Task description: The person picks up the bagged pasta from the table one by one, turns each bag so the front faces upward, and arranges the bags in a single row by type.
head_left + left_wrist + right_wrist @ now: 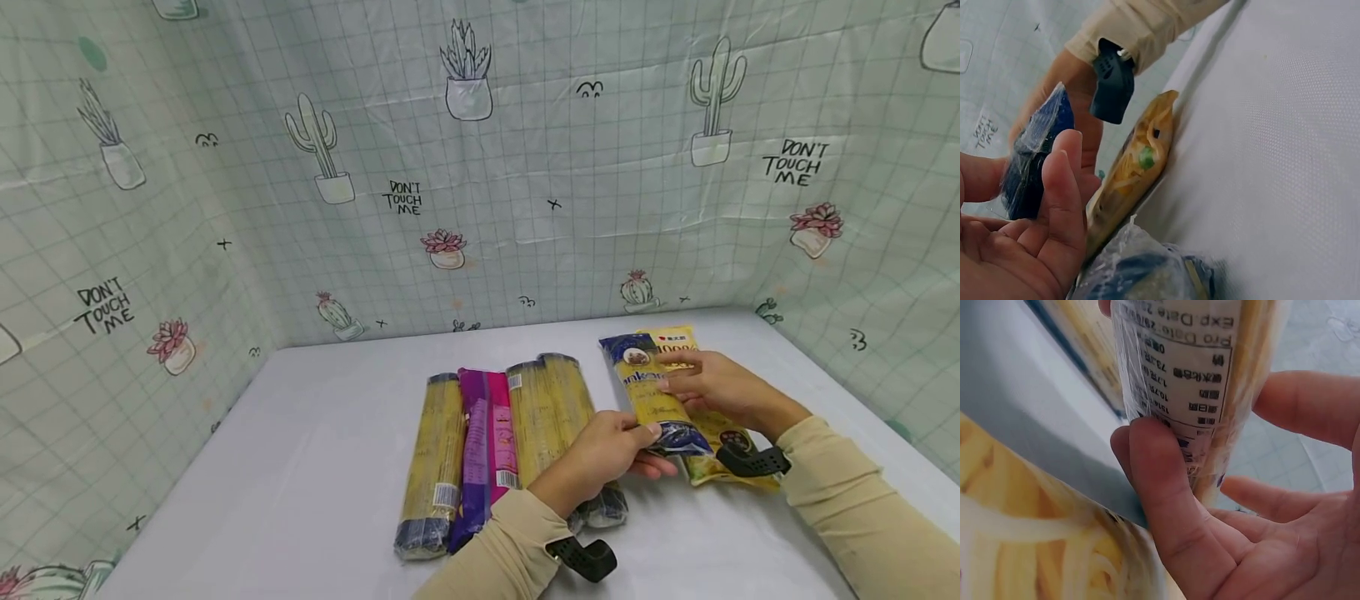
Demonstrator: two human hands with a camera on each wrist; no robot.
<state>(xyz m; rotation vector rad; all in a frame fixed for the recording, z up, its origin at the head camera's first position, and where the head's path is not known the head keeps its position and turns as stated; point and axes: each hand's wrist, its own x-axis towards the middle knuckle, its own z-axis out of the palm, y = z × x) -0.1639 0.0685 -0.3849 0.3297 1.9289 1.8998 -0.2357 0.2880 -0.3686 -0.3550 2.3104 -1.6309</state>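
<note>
Both hands on one blue-and-yellow noodle pack (654, 392), held just above the table (300, 467). Left hand (603, 454) pinches its near blue end, fingers curled. Right hand (716, 387) grips its mid part, thumb and fingers around it. Yellow pack (723, 429) lies flat underneath, at right. Four more packs (495, 442) lie side by side at left.

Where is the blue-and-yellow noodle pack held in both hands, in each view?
Head: blue-and-yellow noodle pack, right of centre, between left hand and right hand.
Left wrist: its dark blue end, left.
Right wrist: its label side, top centre.
Shared landmark: yellow noodle pack lying beneath.
</note>
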